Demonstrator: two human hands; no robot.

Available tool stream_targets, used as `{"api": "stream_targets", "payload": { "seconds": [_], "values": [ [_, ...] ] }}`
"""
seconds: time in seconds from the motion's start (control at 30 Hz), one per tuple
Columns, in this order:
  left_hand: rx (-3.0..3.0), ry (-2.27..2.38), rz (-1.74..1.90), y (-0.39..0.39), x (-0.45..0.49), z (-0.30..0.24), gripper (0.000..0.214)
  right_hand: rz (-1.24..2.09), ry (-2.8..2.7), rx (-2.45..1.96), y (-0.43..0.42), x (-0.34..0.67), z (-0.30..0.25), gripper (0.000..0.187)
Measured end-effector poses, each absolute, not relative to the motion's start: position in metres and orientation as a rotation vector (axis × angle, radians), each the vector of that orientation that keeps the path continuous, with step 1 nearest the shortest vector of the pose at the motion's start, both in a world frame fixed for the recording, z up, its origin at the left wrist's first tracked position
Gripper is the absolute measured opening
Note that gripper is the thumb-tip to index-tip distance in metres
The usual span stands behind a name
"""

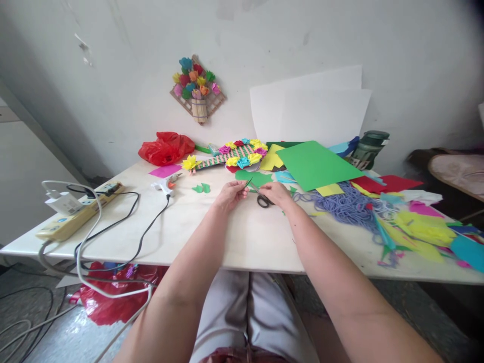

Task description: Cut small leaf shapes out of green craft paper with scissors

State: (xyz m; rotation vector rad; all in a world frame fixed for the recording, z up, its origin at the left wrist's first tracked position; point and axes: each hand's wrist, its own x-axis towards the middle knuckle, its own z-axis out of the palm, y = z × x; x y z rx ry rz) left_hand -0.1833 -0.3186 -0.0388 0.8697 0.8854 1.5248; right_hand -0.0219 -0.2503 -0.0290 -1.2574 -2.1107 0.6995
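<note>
My left hand (231, 194) is closed in a pinch on a small green paper piece (248, 182), whose pointed end sticks up past the fingertips. Just to its right, my right hand (275, 192) is closed around a pair of scissors (264, 202) with dark handles. The blades point left toward the green piece; whether they touch it is too small to tell. Several cut green paper leaves (201, 188) lie left of my hands. Behind my hands rests a larger green paper piece (257, 177). A guitar-shaped craft (223, 159) with paper flowers lies farther back.
A glue gun (165, 186) and a power strip (81, 212) with cables occupy the left side. On the right are a green sheet (317, 164), purple yarn (350, 204), paper scraps (423, 227) and a dark bottle (370, 149). A red plastic bag (166, 148) sits at the back left.
</note>
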Motion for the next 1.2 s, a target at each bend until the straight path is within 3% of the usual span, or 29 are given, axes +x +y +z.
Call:
{"api": "stream_targets", "payload": {
  "seconds": [0.2, 0.37, 0.53, 1.2],
  "values": [
    [0.945, 0.938, 1.445, -0.319, -0.18, -0.039, 0.015, 1.212, -1.774, -0.912, -0.256, -0.028, -0.027, 0.027],
    [1.015, 0.96, 1.392, -0.317, -0.181, -0.042, 0.018, 1.439, -1.662, -0.847, -0.261, -0.029, -0.024, 0.027],
    [1.041, 0.975, 1.376, -0.314, -0.182, -0.045, 0.019, 1.463, -1.648, -0.89, -0.264, -0.029, -0.023, 0.029],
    [1.087, 1.064, 1.332, -0.32, -0.172, -0.037, 0.023, 1.479, -1.588, -0.902, -0.258, -0.033, -0.031, 0.009]
  ]
}}
